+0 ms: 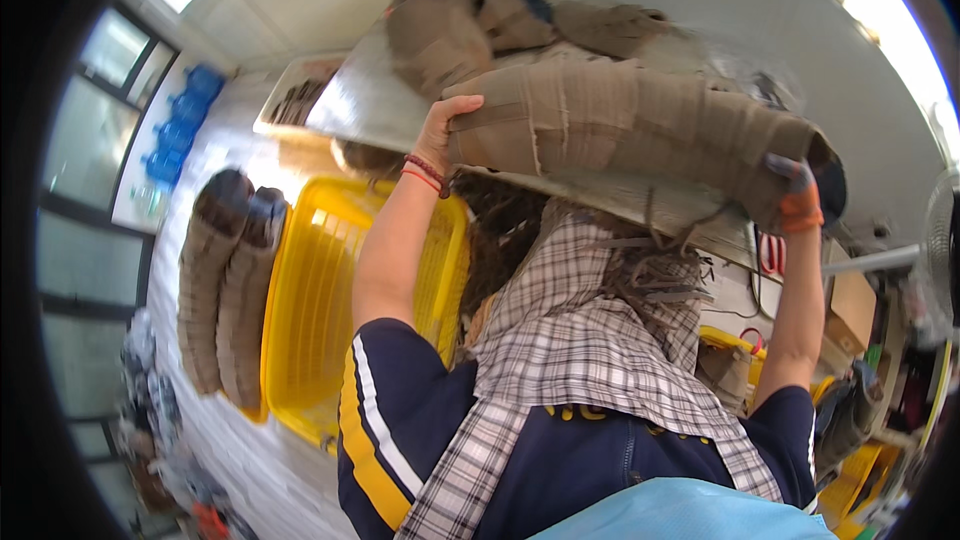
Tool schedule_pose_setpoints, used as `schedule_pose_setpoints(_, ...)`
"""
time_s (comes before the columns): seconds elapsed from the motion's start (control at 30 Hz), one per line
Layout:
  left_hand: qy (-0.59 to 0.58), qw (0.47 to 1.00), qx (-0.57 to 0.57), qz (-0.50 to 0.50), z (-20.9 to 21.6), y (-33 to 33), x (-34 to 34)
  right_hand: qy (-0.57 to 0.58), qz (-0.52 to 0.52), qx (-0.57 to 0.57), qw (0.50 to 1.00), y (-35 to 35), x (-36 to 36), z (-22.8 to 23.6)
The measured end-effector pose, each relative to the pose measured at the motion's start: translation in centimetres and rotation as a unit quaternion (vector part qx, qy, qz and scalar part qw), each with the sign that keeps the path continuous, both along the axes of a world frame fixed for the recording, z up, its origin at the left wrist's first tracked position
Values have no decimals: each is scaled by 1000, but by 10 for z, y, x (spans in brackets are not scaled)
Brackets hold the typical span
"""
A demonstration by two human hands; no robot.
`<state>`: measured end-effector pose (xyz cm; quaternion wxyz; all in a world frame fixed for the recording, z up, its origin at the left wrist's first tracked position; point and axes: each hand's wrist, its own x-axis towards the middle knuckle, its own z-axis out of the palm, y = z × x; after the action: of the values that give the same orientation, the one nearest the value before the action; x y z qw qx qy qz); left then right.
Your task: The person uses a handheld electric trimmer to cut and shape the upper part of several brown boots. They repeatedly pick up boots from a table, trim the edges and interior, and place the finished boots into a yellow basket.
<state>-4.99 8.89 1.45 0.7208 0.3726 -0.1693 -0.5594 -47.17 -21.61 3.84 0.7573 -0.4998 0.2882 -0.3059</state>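
A long, tube-like stack of brown fabric pieces (640, 120) stretches between my hands, tilted slightly down to the right, above the edge of a pale worktable (360, 90). My left hand (445, 130), bare with red bracelets at the wrist, is closed on the stack's left end, thumb on top and the other fingers hidden behind. At the other end, my right hand (797, 195), in a grey and orange glove, grips the near side close to the dark opening. More brown fabric pieces (435, 25) lie heaped on the table beyond the stack.
A yellow plastic basket (310, 310) stands at my left, with two similar long stacks (215, 290) beside it. Grey fabric strips (660, 280) hang below the table edge. Blue water bottles (185, 120) line the far left wall. A fan (940, 230) and a cardboard box (852, 310) are at right.
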Motion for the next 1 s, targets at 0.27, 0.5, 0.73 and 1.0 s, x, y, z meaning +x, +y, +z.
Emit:
schedule_pose_setpoints(0.27, -8, 987, -58, 147, 2, 199, -37, 5, 157, -104, 982, 51, 43, 23)
schedule_pose_setpoints(0.5, 0, 902, -21, 432, -31, 404, -109, 53, 396, -127, 908, 175, 228, 28)
schedule_pose_setpoints(0.73, -53, 765, 87, 635, -89, 528, -192, 57, 645, -28, 762, 331, 398, -24)
schedule_pose_setpoints(1.0, 32, 686, 88, 722, -167, 619, -212, 159, 645, -299, 685, 445, 498, -77)
